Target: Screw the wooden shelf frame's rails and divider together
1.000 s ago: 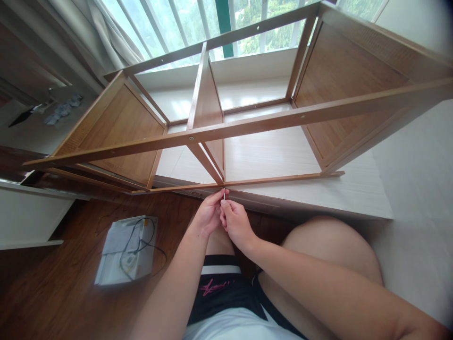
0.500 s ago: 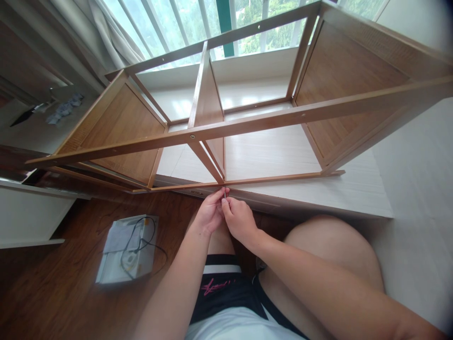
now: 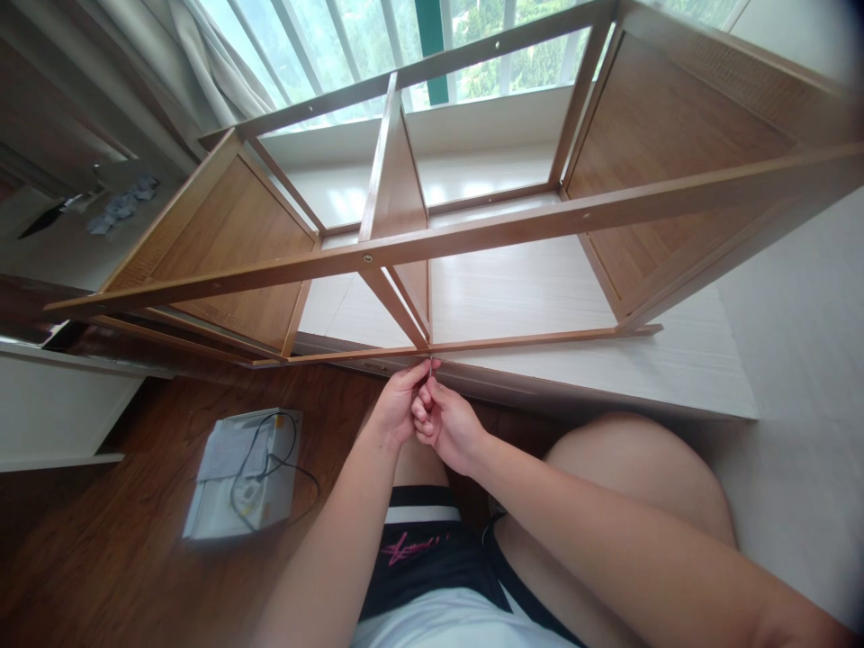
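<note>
A wooden furniture frame (image 3: pixel 472 236) with panels at both ends and a middle divider stands in front of me. Below the foot of the divider, my left hand (image 3: pixel 396 409) pinches the upper part of a thin metal rod (image 3: pixel 430 367), which looks like a hex key. The rod points up at the underside of the frame's lower front rail (image 3: pixel 519 341); its tip is too small to make out. Just beneath, my right hand (image 3: pixel 451 427) has its thumb and curled fingers closed around the rod's lower end. Both hands touch each other.
The frame rests on a pale ledge (image 3: pixel 681 369) by a barred window (image 3: pixel 472 45). A white box (image 3: pixel 202 495) with a black cable lies on the dark wooden floor (image 3: pixel 128 540). Grey curtains (image 3: pixel 202 63) hang at the left. My bent knee (image 3: pixel 627 477) is close to the ledge.
My right hand has turned at the wrist, and its curled fingers now show. My left hand keeps its pinch at nearly the same place. The frame stays where it was.
</note>
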